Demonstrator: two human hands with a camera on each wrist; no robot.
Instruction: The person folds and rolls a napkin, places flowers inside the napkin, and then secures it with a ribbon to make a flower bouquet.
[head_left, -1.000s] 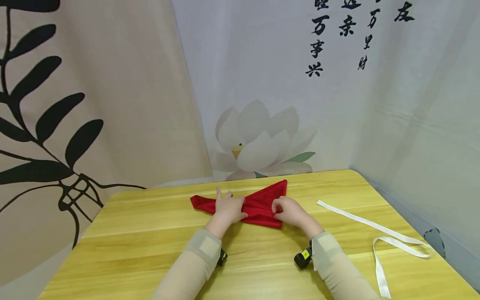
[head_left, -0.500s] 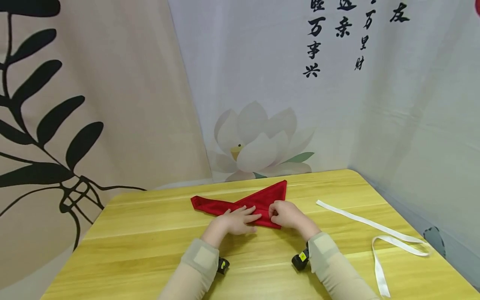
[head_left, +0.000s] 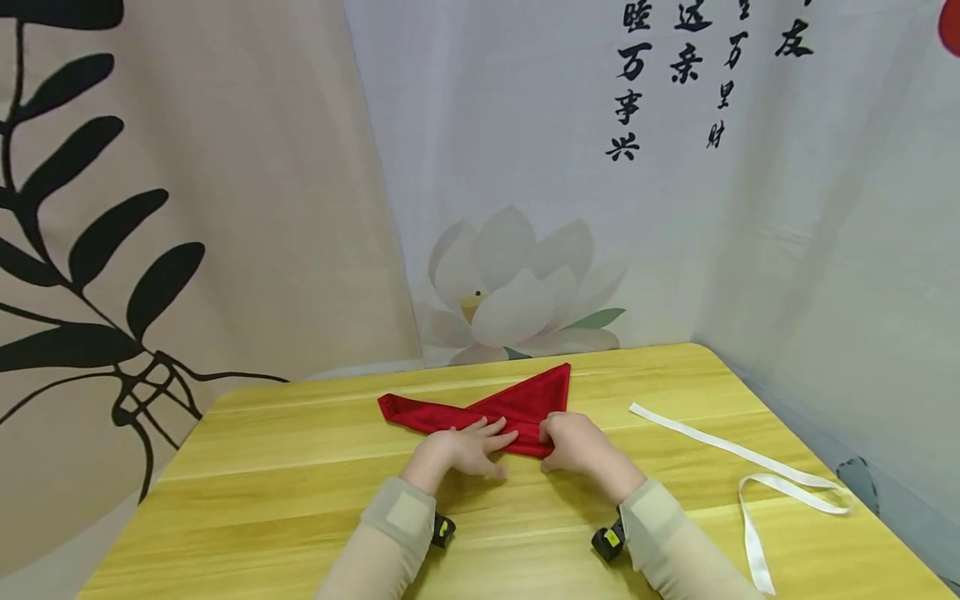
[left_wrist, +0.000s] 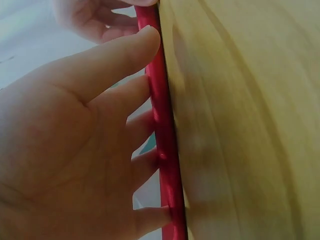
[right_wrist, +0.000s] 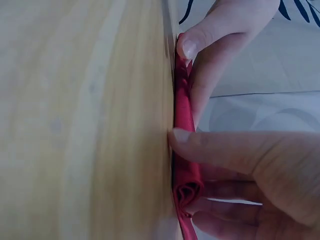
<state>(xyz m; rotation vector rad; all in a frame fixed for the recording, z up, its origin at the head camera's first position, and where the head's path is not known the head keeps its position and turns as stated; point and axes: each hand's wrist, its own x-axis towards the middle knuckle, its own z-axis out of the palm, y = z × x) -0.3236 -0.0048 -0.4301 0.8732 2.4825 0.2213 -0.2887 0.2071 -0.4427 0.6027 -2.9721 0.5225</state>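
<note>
A red cloth lies on the table, a pointed corner up at the back right and a narrow folded tail stretching left. Its near edge is rolled; the right wrist view shows the spiral end of the roll. My left hand rests on the roll with fingers spread over it, its thumb at the near edge in the left wrist view. At the right end, my right hand grips the roll, thumb on the near side and fingers curled over the top.
A long white ribbon lies bent back on itself at the table's right side. The wooden table ends at a printed curtain behind. Black wrist cameras sit under both wrists.
My left hand has come down from the cloth's middle toward its near edge and spread its fingers. The right hand has shifted slightly nearer, its thumb now at the near edge.
</note>
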